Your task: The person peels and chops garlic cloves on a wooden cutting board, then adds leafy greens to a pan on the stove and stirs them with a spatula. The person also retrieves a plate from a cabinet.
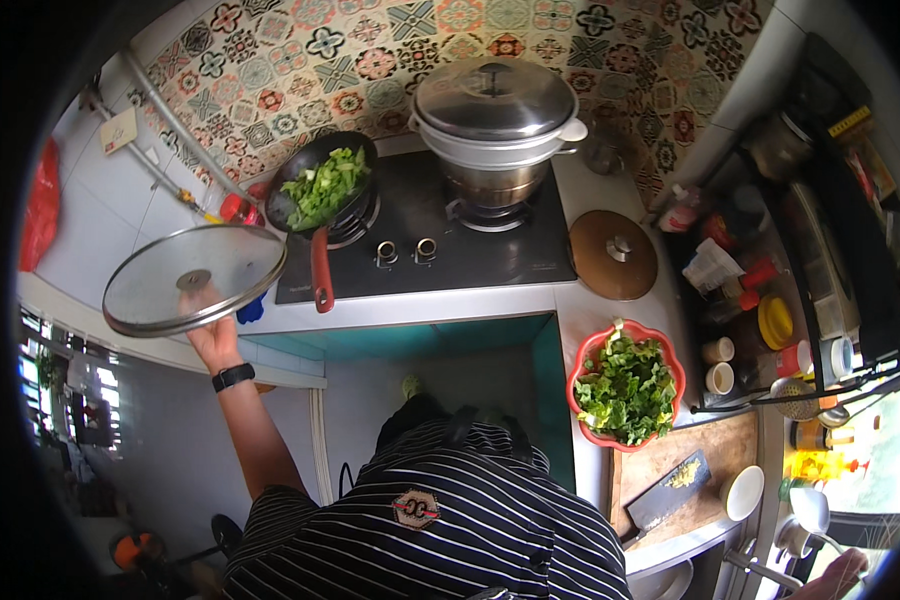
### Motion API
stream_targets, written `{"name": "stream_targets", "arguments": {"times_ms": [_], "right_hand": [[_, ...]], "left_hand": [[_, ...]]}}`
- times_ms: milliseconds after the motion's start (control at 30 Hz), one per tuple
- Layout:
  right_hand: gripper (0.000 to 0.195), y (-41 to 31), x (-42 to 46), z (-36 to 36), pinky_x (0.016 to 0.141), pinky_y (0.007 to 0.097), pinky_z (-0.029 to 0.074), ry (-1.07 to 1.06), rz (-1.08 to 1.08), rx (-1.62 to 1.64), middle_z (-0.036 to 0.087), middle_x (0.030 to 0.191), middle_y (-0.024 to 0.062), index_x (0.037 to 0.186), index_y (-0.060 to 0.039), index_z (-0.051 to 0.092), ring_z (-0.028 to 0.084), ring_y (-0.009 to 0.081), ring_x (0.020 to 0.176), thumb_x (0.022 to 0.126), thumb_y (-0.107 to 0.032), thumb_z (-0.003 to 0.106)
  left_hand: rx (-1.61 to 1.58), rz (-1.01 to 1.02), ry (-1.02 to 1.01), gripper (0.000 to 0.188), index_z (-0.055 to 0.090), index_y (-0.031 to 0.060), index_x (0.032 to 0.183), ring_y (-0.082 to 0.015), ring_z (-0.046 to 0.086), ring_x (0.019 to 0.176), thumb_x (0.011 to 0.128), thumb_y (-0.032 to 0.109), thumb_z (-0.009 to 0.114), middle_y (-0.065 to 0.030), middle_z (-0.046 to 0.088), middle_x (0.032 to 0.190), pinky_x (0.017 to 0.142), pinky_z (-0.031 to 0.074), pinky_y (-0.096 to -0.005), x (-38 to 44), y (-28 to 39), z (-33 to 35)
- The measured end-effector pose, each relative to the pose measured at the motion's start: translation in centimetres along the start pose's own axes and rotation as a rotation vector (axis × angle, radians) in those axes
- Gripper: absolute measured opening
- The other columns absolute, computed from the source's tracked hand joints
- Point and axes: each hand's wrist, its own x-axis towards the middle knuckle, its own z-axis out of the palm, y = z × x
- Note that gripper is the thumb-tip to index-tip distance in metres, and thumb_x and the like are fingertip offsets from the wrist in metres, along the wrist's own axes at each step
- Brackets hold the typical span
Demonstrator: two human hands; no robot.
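Observation:
My left hand (211, 330) holds a round glass lid (150, 277) with a metal rim from beneath, raised left of the cooktop. The fingers show blurred through the glass at its central knob. Near the lid, a black frying pan (276, 196) with a red handle (321, 270) holds chopped green leaves (326, 187) on the left burner. At the lower right edge, my right hand (840, 576) is partly visible and blurred, close to a metal spatula (810, 510) and other utensils. Its grip is unclear.
A lidded steamer pot (495, 150) stands on the right burner of the black cooktop (465, 262). Beside it lie a brown lid (607, 259), a red basin (574, 390) of leaves, and a cutting board (727, 442) with a cleaver (667, 495). A seasoning rack (802, 300) stands right.

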Motion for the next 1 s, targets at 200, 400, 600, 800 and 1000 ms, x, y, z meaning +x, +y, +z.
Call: {"name": "stream_targets", "arguments": {"times_ms": [200, 400, 600, 800, 1000], "right_hand": [[0.018, 1.3, -7.3, 11.3, 0.041, 0.0215, 0.039, -0.503, 0.379, 0.373, 0.051, 0.064, 0.0077, 0.069, -0.0067, 0.048, 0.043, 0.0112, 0.042, 0.074, -0.021, 0.057], [0.008, 5.9, -15.1, 25.0, 0.036, 0.0196, 0.033, -0.911, 0.954, 0.194, 0.055, 0.07, 0.013, 0.072, 0.0003, 0.051, 0.041, 0.0095, 0.04, 0.069, -0.003, 0.058], [0.018, 10.4, -21.8, 35.2, 0.043, 0.0175, 0.036, -1.27, 0.743, -0.482, 0.058, 0.084, 0.0055, 0.091, -0.0006, 0.057, 0.047, 0.0043, 0.05, 0.075, 0.005, 0.052], [0.049, 14.6, -25.3, 40.1, 0.058, 0.0282, 0.048, -1.308, -0.078, -0.851, 0.043, 0.106, 0.0114, 0.11, -0.0135, 0.051, 0.056, 0.0212, 0.069, 0.067, 0.008, 0.055], [0.045, 17.9, -30.2, 43.2, 0.051, 0.0209, 0.042, -0.785, 0.685, -0.61, 0.05, 0.086, 0.0064, 0.112, -0.0018, 0.041, 0.051, 0.0094, 0.057, 0.071, 0.002, 0.057]], "left_hand": [[-0.016, 0.002, -0.086, 0.017, 0.052, -0.0028, 0.093, -0.021, 0.052, 0.093, 0.081, 0.008, 0.049, -0.0118, 0.056, 0.097, 0.084, 0.045, -0.031, 1.5, -0.7, -1.8], [0.163, -0.01, -0.103, 0.018, 0.048, -0.0058, 0.095, -0.013, 0.047, 0.07, 0.082, 0.006, 0.044, -0.0108, 0.05, 0.084, 0.059, 0.045, -0.0189, 3.1, 0.5, -2.7], [-0.238, -0.215, -0.014, 0.027, 0.043, -0.0051, 0.1, -0.0106, 0.046, 0.068, 0.077, 0.005, 0.052, -0.0097, 0.049, 0.082, 0.057, 0.045, -0.0198, 4.4, 3.9, -3.4], [-0.171, -0.32, -0.077, 0.02, 0.042, -0.0033, 0.096, -0.0118, 0.046, 0.067, 0.078, 0.005, 0.045, -0.0084, 0.048, 0.078, 0.054, 0.044, -0.021, 9.2, 6.7, -5.0], [-0.119, -0.34, -0.013, 0.023, 0.042, -0.0019, 0.099, -0.0136, 0.045, 0.067, 0.078, 0.006, 0.045, -0.0088, 0.048, 0.083, 0.054, 0.044, -0.0224, 12.0, 6.5, -6.1]]}}
